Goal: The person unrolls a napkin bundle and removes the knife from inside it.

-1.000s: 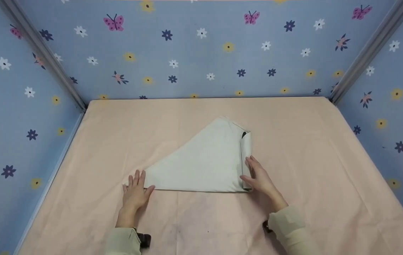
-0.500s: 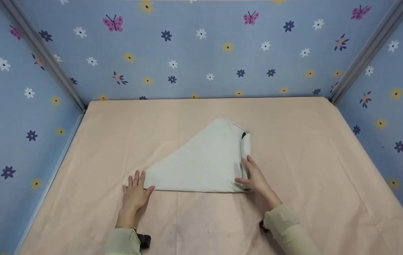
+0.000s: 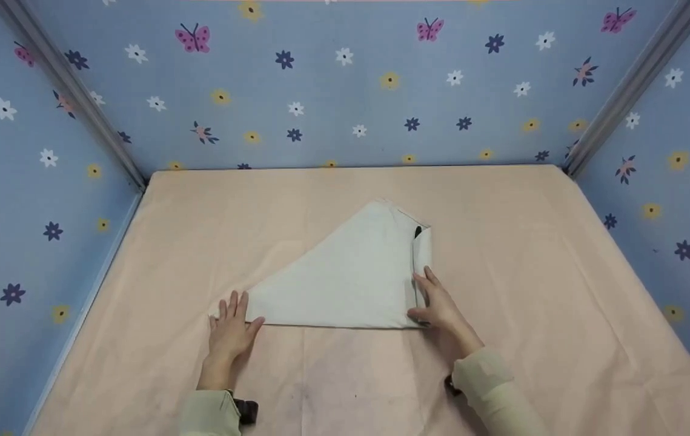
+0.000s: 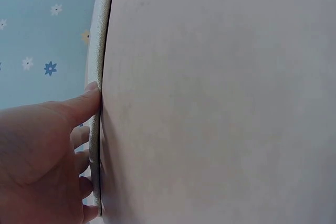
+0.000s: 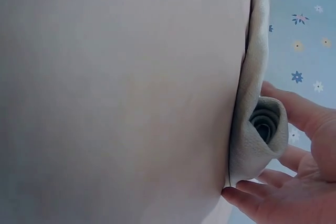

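A pale grey-white cloth (image 3: 332, 272), folded to a flat shape with a slanting far left edge, lies on the bed-like surface. Its right side is rolled into a narrow roll (image 5: 265, 124), whose near end shows a dark spiral in the right wrist view. My right hand (image 3: 441, 306) holds this roll, thumb on its inner side and the other fingers along its outer side. My left hand (image 3: 232, 330) rests with spread, straight fingers on the cloth's left corner, its thumb at the near edge. A small dark bit (image 3: 418, 232) shows at the roll's far end.
Peach fabric (image 3: 502, 242) with some creases covers the surface. Blue flowered walls (image 3: 345, 85) stand behind it and on both sides, with grey posts (image 3: 623, 91) at the two back corners.
My right hand has shifted slightly left over the roll, its thumb reaching onto the flat cloth and then drawing back a little. My left hand has stayed in place.
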### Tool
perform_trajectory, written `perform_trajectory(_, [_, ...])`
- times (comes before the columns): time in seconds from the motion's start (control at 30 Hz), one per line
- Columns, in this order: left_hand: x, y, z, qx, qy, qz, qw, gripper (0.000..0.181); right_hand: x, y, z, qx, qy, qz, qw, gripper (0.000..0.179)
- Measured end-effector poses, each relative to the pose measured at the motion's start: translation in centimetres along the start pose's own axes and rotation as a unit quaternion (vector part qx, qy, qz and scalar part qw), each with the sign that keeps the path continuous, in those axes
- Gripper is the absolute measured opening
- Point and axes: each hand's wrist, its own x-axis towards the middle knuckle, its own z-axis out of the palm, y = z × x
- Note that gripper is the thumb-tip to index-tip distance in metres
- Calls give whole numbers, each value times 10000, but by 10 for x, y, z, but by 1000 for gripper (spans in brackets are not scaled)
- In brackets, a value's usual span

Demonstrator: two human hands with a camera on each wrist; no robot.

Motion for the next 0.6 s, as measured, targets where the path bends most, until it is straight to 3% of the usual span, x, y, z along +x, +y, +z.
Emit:
perform_trajectory(0.27, [0,1,0,19,7,-28,10000,68,-2,4,-4,100,-52,-170,9998,75])
perform_trajectory(0.6, [0,1,-1,13,-27,-24,10000,68,-1,8,-10,-105,-175,-52,9998,76])
